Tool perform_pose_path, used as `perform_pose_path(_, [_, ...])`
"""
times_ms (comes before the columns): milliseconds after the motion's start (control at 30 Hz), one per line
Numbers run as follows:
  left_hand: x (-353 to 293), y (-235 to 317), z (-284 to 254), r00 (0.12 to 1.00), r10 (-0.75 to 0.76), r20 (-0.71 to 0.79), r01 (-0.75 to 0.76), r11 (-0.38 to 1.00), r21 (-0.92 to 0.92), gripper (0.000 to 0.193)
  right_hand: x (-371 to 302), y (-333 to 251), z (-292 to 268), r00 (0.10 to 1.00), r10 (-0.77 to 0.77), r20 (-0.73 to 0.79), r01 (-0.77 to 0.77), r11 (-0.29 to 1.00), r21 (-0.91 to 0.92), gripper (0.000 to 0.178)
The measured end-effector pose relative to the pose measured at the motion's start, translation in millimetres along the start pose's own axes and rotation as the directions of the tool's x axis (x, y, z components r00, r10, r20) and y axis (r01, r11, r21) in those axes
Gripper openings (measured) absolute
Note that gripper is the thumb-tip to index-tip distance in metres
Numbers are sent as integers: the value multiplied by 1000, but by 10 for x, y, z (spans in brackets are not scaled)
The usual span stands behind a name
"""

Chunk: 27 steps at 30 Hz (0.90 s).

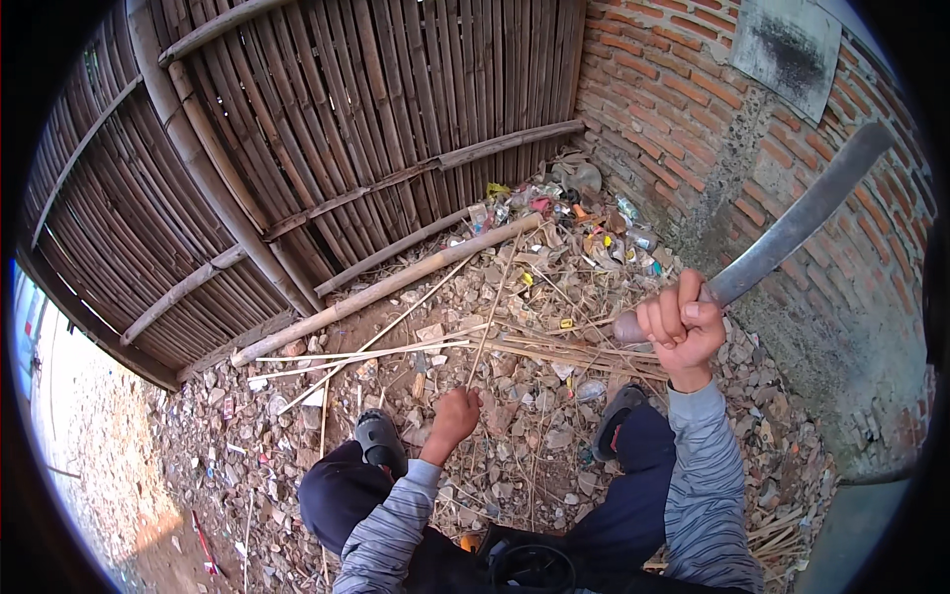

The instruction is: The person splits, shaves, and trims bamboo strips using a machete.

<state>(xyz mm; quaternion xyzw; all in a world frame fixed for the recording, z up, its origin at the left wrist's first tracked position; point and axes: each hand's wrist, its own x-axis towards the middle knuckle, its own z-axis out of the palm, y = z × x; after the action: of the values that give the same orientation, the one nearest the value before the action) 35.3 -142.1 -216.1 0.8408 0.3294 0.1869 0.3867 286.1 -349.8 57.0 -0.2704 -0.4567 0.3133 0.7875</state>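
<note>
My right hand (683,322) is closed around the rounded wooden handle of a machete (792,223). Its long, slightly curved metal blade is raised and points to the upper right, toward the brick wall. My left hand (455,421) is closed low between my knees, with a thin bamboo strip (492,322) rising from its fingers and away from me. Long pale bamboo strips (386,354) lie crossed on the rubble beyond my left hand. More split strips (584,354) are bunched on the ground left of the machete handle.
A thick bamboo pole (396,284) lies along the foot of a bamboo slat wall (376,99). The brick wall (683,109) stands at the right. Litter (594,223) is heaped in the corner. Stony ground (534,436) surrounds my shoes; cut slivers (777,535) lie at lower right.
</note>
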Motion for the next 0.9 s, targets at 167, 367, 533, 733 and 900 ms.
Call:
perform_pose_path(167, [5,55,-58,992,-56,110,60,998,-35,40,44,-37,-210,981,-191,-22,187,975,-118,22])
perform_pose_path(367, [16,656,-146,873,-201,445,321,923,-213,40,-906,1526,-1368,519,708,-479,-757,120,-642,18])
perform_pose_path(533, [-232,388,-169,877,-204,434,305,935,-179,39,-1209,1873,-1244,444,685,-578,-695,-144,-705,26])
perform_pose_path(733, [-164,731,-358,875,-124,467,338,848,-408,32,-1070,1545,-1299,631,546,-551,-675,37,-737,30])
perform_pose_path(900, [-185,800,-477,890,-110,443,335,817,-470,39,-975,1555,-1152,798,376,-471,-541,103,-834,33])
